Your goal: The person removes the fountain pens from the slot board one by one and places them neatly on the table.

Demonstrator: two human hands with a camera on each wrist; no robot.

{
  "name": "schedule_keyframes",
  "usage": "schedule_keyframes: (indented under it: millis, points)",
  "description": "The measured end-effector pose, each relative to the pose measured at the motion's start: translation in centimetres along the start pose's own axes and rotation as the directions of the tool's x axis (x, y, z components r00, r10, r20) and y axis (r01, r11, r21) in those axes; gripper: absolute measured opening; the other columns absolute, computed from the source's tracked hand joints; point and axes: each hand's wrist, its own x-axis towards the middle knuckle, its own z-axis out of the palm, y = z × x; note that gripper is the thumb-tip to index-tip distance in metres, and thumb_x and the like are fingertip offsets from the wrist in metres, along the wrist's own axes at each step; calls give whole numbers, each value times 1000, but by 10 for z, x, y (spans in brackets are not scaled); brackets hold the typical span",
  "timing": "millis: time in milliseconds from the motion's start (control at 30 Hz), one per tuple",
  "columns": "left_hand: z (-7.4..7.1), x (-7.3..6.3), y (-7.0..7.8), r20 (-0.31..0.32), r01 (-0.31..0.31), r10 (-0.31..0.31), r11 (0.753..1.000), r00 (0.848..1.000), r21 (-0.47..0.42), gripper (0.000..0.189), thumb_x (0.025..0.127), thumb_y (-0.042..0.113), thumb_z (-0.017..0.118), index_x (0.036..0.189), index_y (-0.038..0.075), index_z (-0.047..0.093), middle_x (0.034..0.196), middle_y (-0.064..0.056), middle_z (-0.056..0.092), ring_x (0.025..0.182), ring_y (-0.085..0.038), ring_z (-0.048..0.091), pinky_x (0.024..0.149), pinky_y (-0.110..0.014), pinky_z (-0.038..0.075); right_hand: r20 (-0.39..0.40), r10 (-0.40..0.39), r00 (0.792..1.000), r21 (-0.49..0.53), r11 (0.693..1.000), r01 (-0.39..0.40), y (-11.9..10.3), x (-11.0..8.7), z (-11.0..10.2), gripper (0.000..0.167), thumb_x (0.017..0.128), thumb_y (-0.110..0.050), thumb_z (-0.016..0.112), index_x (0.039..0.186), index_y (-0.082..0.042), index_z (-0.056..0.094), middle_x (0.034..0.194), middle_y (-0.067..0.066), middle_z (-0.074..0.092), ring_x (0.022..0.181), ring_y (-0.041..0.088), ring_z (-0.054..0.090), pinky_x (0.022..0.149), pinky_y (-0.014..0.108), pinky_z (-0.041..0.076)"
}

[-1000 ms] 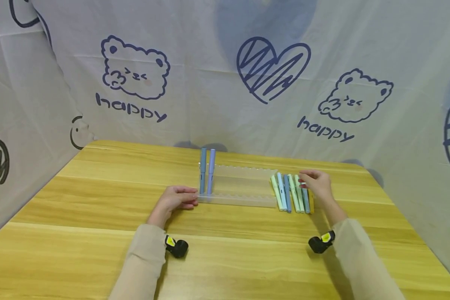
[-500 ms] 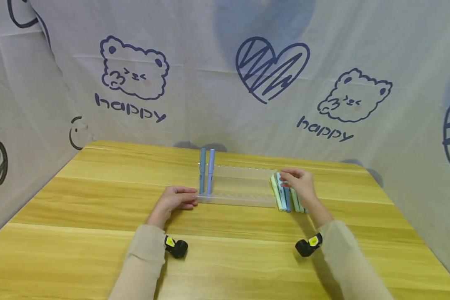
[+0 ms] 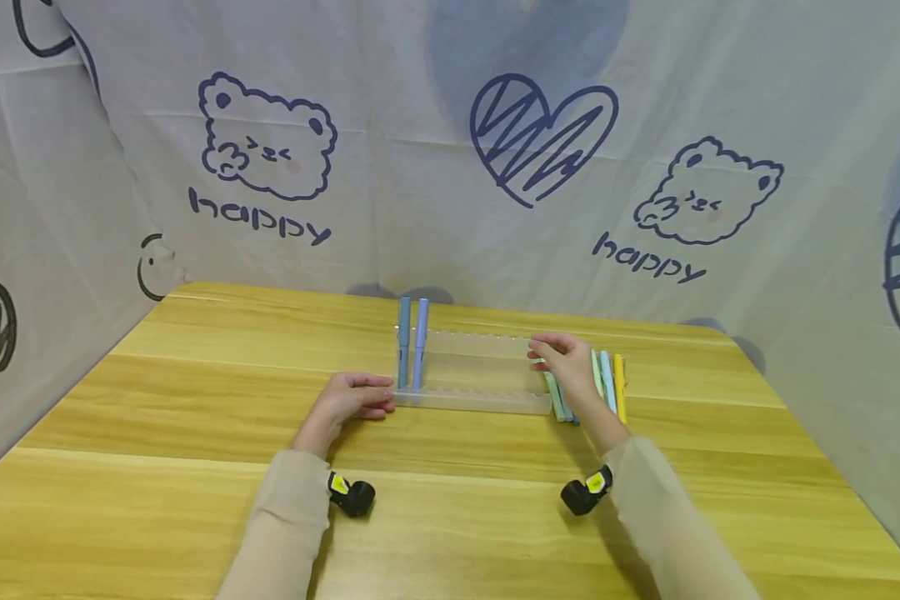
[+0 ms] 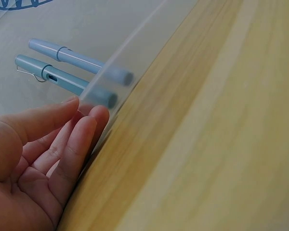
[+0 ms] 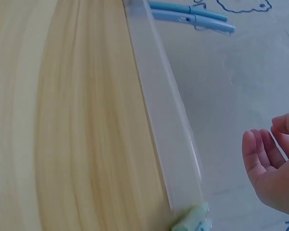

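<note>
A clear pen rack (image 3: 487, 400) stands on the table. Two pens lean upright in its left end, a blue-grey pen (image 3: 404, 342) and a lavender pen (image 3: 420, 342). My left hand (image 3: 356, 396) pinches the rack's left front corner between thumb and fingers; the left wrist view shows the thumb (image 4: 53, 118) at the clear edge. Over the rack's right end hovers my right hand (image 3: 570, 362), its fingers loosely bent. In the right wrist view nothing shows between those fingers (image 5: 253, 149). Beneath and beside it lie several pens, including a yellow pen (image 3: 619, 387) and a light blue pen (image 3: 607, 379); the hand partly hides others.
The wooden table (image 3: 457, 517) reaches back to a pale cloth backdrop (image 3: 420, 242) with bear and heart drawings. A small black camera (image 3: 356, 497) is strapped to the left wrist, another camera (image 3: 585, 493) to the right.
My right hand has moved left, from above the right-hand pens to the rack's right end, uncovering the yellow pen. The left hand has stayed at the rack's corner.
</note>
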Motion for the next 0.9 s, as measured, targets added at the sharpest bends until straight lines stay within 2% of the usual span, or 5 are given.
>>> schedule_keyframes:
  millis: [167, 433, 533, 700, 900]
  points:
    - [-1, 0, 0, 2, -4, 4, 1000, 1000, 1, 32, 83, -6, 57, 113, -17, 50, 76, -11, 65, 65, -15, 63, 61, -25, 55, 82, -50, 995, 55, 997, 46, 26, 12, 6, 15, 81, -9, 66, 90, 2, 66, 82, 14, 65, 68, 14, 63, 57, 27, 56]
    - [-2, 0, -2, -2, -3, 3, 1000, 1000, 0, 33, 83, -5, 57, 113, -16, 50, 79, -14, 65, 65, -16, 63, 61, -25, 55, 68, -14, 998, 0, 1000, 14, -11, -10, 45, 23, 82, 4, 57, 98, 21, 54, 82, 17, 63, 65, 13, 62, 57, 28, 56]
    - [-1, 0, -2, -2, -5, 5, 1000, 1000, -2, 33, 83, -6, 57, 113, -16, 50, 80, -15, 65, 65, -15, 63, 61, -25, 55, 84, -28, 996, 51, 998, 24, -7, -9, 54, 19, 82, 5, 58, 95, 19, 57, 81, 18, 63, 64, 12, 61, 55, 26, 55]
    - [-1, 0, -2, -1, -8, 8, 1000, 1000, -9, 33, 83, -6, 58, 113, -16, 50, 80, -16, 65, 64, -15, 63, 61, -25, 55, 94, -29, 995, 23, 999, 27, -9, -13, 73, 19, 82, 6, 56, 95, 20, 56, 85, 23, 62, 65, 10, 60, 56, 26, 55]
    - [0, 1, -2, -2, -17, 17, 1000, 1000, -12, 32, 82, -6, 57, 112, -17, 51, 78, -15, 65, 64, -15, 63, 60, -25, 55, 143, -52, 988, 38, 998, 47, -7, -15, 90, 18, 82, 9, 55, 95, 21, 55, 84, 16, 63, 66, 9, 60, 58, 29, 56]
